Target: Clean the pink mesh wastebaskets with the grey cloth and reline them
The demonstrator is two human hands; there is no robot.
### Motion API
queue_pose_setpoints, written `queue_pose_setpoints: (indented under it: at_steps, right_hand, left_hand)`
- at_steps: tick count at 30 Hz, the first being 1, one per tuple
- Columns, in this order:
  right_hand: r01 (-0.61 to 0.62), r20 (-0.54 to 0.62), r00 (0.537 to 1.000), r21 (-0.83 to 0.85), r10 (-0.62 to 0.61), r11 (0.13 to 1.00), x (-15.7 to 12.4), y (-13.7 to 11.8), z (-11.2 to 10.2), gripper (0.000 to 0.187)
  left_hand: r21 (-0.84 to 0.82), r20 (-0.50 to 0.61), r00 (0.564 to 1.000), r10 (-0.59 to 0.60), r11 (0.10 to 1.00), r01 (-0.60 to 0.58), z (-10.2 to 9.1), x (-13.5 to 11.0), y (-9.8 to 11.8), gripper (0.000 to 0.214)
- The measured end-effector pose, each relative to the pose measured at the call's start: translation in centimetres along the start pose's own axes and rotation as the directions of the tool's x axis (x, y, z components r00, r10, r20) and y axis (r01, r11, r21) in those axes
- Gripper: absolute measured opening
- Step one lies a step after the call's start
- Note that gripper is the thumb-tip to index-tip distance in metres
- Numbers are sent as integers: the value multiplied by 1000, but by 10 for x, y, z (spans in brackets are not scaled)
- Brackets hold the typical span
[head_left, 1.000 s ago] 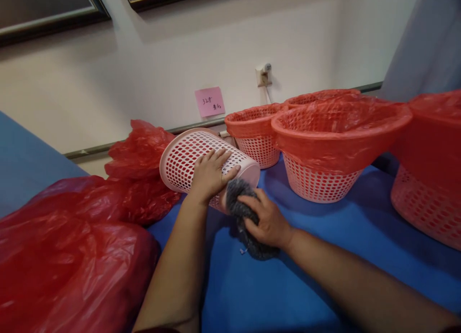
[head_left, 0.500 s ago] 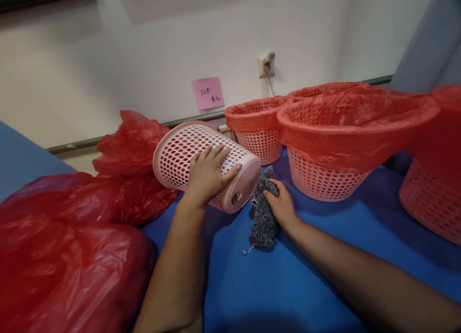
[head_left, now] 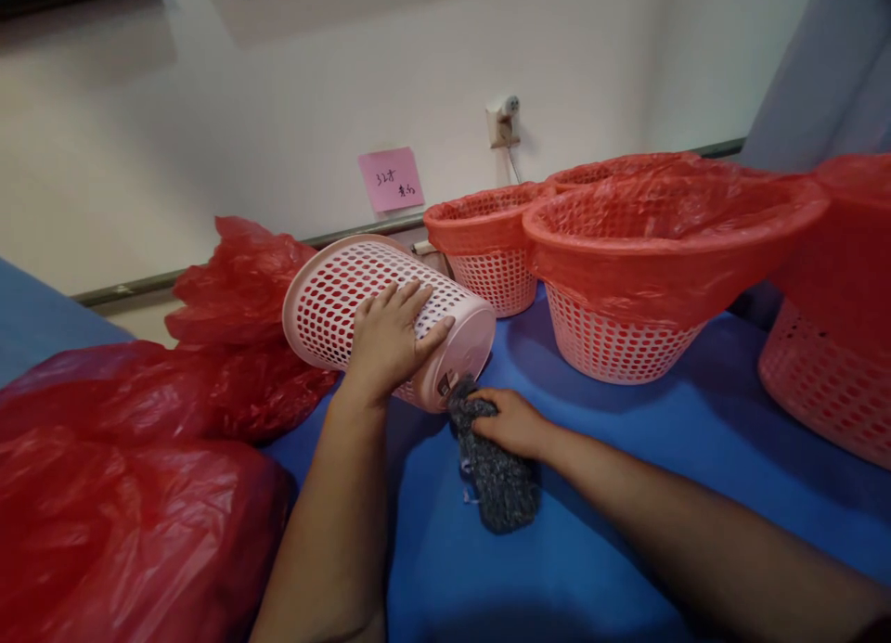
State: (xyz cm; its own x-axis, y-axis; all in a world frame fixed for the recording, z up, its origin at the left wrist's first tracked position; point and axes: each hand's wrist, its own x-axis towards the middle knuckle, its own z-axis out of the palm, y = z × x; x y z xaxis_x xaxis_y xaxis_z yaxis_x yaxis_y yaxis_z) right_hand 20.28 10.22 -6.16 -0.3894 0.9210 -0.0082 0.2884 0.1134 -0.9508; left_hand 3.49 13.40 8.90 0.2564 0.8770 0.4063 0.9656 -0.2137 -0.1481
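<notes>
A pale pink perforated plastic basket [head_left: 320, 300] lies on its side, its base toward me and to the right. My left hand [head_left: 390, 341] rests flat on its side wall, fingers spread. My right hand [head_left: 511, 422] pinches a dark grey speckled knitted cloth [head_left: 505, 490], whose upper end touches the lower edge of the basket's base, by a small dark label. The cloth's lower end hangs over the blue surface [head_left: 452, 569], with a pale loose thread at its left side.
Several pink baskets lined with red plastic bags stand at right, one large basket [head_left: 626, 337] nearest. Red plastic bags [head_left: 139, 513] heap up at left. On the wall behind are a pink handwritten note [head_left: 391, 179] and a socket with a plug [head_left: 502, 122].
My right hand has moved left and down with the cloth, from the right side of the basket's base to its lower edge. My left hand stays on the basket; the view shifts slightly.
</notes>
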Motion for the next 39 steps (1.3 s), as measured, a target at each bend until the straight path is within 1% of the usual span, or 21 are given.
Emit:
queue_pose_setpoints:
  at_steps: [1,3,5,7,10,12,13,14,16,18,20,22,25,28,30,31,33,34,36,38,39]
  right_hand:
    - [-25,-91,995,45,29,999,3,2,-1,40]
    - [-13,-300,954,58,30,998,8,5,0,47]
    - [38,-402,915,-11,-39,999,10,6,4,55]
    - [63,-333,938,-101,-94,993,7,3,10,59]
    - [89,-79,991,-237,-111,967,-3,-3,16,55]
    - [102,50,995,-249,-92,963,-7,-5,14,50]
    - [85,58,996,-230,-73,970,-7,-5,10,48]
    - [54,22,999,-205,-50,977,-6,-4,6,48]
    - [-19,-153,988,-169,-8,985,1,0,-5,49]
    - [-70,-356,934,-159,9,985,11,3,-12,58]
    - [-100,-432,901,-158,22,982,18,3,-14,69]
    - [-98,-362,932,-202,19,975,20,1,-10,74]
    - [-19,-147,989,-323,-30,946,12,-6,-1,58]
    - [93,68,995,-297,-77,950,-1,-8,3,44]
    - [103,112,990,-206,-81,973,-4,-5,-1,42]
    - [80,68,995,-177,-69,981,-2,-3,-4,44]
    - [-2,-123,992,-161,-18,987,5,2,-14,51]
    - [-47,-242,970,-155,8,987,10,5,-19,55]
    - [-92,-439,898,-126,28,988,22,8,-28,61]
    - [-63,-536,844,-101,-1,993,32,11,-31,66]
    - [-33,-545,838,-106,-31,994,36,11,-30,68]
  left_hand:
    - [2,-1,1000,0,1000,0,0,0,0,63]
    - [0,-5,1000,2,1000,-2,0,0,0,63]
    - [-7,-9,1000,0,1000,0,0,0,1,63]
    - [-12,-10,1000,-4,1000,3,0,0,1,63]
    - [-11,-10,1000,-8,1000,8,0,0,1,62]
    - [-7,-7,1000,-8,1000,8,0,0,1,62]
    - [-5,-6,1000,-9,1000,8,0,0,1,62]
    - [-3,-6,1000,-8,1000,8,0,0,1,63]
    - [2,-7,1000,-6,1000,6,0,0,0,63]
    - [6,-8,1000,-4,1000,4,1,0,0,64]
    - [6,-10,1000,-1,1000,1,1,0,0,65]
    - [2,-9,1000,-3,1000,3,1,1,0,64]
    - [-7,-7,1000,-12,1000,12,1,1,0,63]
    - [-10,-5,1000,-16,1000,16,1,1,0,63]
    - [-6,-5,1000,-19,1000,19,1,1,-1,63]
    - [-4,-9,1000,-18,1000,18,1,0,-1,63]
    - [-1,-17,1000,-11,1000,11,2,0,-1,64]
    - [0,-19,1000,-8,1000,8,2,0,0,64]
    - [-1,-19,1000,-7,1000,7,1,-1,1,65]
    - [-3,-19,1000,-10,1000,10,1,-1,2,64]
    - [-2,-20,1000,-11,1000,11,1,-1,2,64]
